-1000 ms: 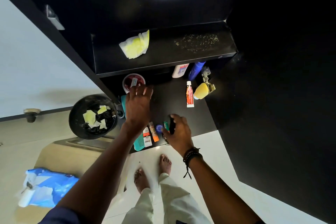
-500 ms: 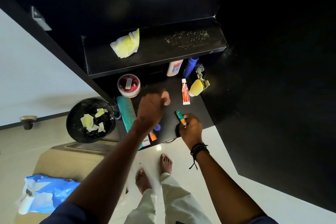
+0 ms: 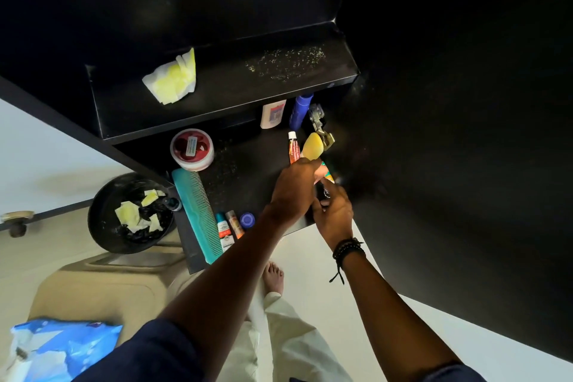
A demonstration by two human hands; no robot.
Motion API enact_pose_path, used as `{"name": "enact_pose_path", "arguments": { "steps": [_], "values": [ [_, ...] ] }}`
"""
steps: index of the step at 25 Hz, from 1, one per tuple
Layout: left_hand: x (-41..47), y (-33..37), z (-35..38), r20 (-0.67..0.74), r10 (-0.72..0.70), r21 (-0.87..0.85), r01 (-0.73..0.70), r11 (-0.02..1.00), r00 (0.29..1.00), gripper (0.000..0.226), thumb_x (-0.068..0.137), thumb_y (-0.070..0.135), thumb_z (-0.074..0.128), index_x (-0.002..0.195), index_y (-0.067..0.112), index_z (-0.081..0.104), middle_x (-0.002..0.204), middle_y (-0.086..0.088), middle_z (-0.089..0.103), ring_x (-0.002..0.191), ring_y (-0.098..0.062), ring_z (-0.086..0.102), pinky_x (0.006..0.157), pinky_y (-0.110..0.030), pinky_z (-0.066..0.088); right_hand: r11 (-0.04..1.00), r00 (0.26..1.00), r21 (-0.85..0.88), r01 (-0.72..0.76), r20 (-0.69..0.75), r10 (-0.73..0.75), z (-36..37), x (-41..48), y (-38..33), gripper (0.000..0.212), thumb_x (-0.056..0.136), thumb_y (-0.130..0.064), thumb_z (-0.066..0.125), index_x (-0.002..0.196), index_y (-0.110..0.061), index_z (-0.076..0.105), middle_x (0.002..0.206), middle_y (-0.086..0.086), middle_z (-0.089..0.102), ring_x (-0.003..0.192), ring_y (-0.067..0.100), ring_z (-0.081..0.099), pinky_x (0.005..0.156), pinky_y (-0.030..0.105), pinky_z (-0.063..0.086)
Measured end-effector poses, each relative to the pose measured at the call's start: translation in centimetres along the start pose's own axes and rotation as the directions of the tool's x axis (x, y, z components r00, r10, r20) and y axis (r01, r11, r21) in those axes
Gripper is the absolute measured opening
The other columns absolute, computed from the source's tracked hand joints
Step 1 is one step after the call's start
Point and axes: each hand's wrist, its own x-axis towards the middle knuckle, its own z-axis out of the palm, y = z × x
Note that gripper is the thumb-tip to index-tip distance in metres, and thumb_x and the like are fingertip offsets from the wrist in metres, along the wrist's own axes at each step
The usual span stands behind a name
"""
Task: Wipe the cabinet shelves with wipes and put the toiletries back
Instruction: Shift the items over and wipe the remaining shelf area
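My left hand (image 3: 294,192) and my right hand (image 3: 334,215) meet at the right end of the lower cabinet shelf (image 3: 248,170). Both close on a small green and orange tube (image 3: 327,174) between them; a dark item shows in my right fingers. Just behind lie a yellow oval object (image 3: 312,148) and a red and white tube (image 3: 293,149). On the upper shelf (image 3: 223,105) a yellow and white wipe (image 3: 170,80) lies left and pale specks (image 3: 285,62) lie right.
On the lower shelf are a red-lidded jar (image 3: 192,149), teal comb (image 3: 198,214), two small tubes (image 3: 228,225), blue cap (image 3: 247,219), white bottle (image 3: 273,113) and blue bottle (image 3: 300,110). A black bin (image 3: 102,226) with used wipes sits left. A blue wipes pack (image 3: 62,347) lies bottom left.
My left hand has left the red-lidded jar and swung right to join my right hand. My right hand has moved the green and orange tube toward the shelf's right end.
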Motion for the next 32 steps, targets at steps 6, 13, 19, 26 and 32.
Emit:
{"name": "enact_pose_path", "arguments": {
  "steps": [6, 13, 19, 26, 32],
  "values": [
    [-0.5, -1.5, 0.0, 0.023, -0.051, 0.058, 0.05, 0.997, 0.998, 0.04, 0.088, 0.007, 0.061, 0.129, 0.007, 0.057, 0.12, -0.015, 0.064, 0.107, -0.029, 0.063, 0.092, -0.036, 0.049, 0.997, 0.997, 0.046, -0.059, -0.051, 0.061, 0.1, -0.2, -1.3, 0.044, 0.082, -0.012, 0.071, 0.124, -0.006, 0.058, 0.107, 0.004, 0.064, 0.089, 0.024, 0.066, 0.082, 0.03, 0.054],
    [-6.0, -5.8, -3.3, -0.199, -0.344, 0.058, 0.362, 0.93, 0.918, 0.04, 0.083, 0.004, 0.056, 0.122, 0.013, 0.059, 0.116, -0.01, 0.063, 0.106, -0.026, 0.058, 0.089, -0.037, 0.048, 0.993, 0.963, 0.091, -0.075, 0.266, 0.048, 5.1, -4.7, -4.3, 0.042, 0.072, -0.023, 0.072, 0.111, -0.014, 0.059, 0.09, 0.002, 0.06, 0.065, 0.016, 0.057, 0.066, 0.029, 0.052],
    [-12.9, -9.2, -4.6, -0.209, -0.642, 0.037, 0.663, 0.748, 0.737, 0.035, 0.085, 0.01, 0.061, 0.115, 0.004, 0.046, 0.113, -0.018, 0.052, 0.102, -0.033, 0.053, 0.08, -0.043, 0.052, 0.976, 0.889, -0.136, 0.172, 0.448, -0.094, 8.3, -7.7, -6.3, 0.052, 0.081, -0.03, 0.072, 0.127, -0.022, 0.049, 0.125, 0.008, 0.044, 0.108, 0.029, 0.054, 0.087, 0.039, 0.055],
    [-13.3, -9.5, -3.5, -0.101, -0.687, 0.03, 0.692, 0.721, 0.72, 0.02, 0.087, 0.012, 0.057, 0.106, 0.007, 0.053, 0.106, -0.017, 0.064, 0.093, -0.035, 0.063, 0.074, -0.042, 0.055, 0.974, 0.893, -0.146, 0.171, 0.44, -0.091, 9.0, -7.0, -6.7, 0.026, 0.083, -0.022, 0.07, 0.106, -0.016, 0.058, 0.117, 0.008, 0.042, 0.092, 0.031, 0.06, 0.083, 0.03, 0.053],
    [-10.1, -6.7, -1.8, 0.065, -0.488, 0.198, 0.469, 0.861, 0.87, 0.029, 0.094, 0.016, 0.049, 0.122, 0.009, 0.052, 0.122, -0.012, 0.06, 0.111, -0.027, 0.057, 0.09, -0.031, 0.043, 0.988, 0.963, -0.146, 0.042, 0.268, -0.001, 5.4, -4.7, -4.4, 0.029, 0.079, -0.012, 0.071, 0.106, -0.011, 0.061, 0.109, 0.009, 0.04, 0.086, 0.033, 0.06, 0.078, 0.029, 0.052]
  ]
}}
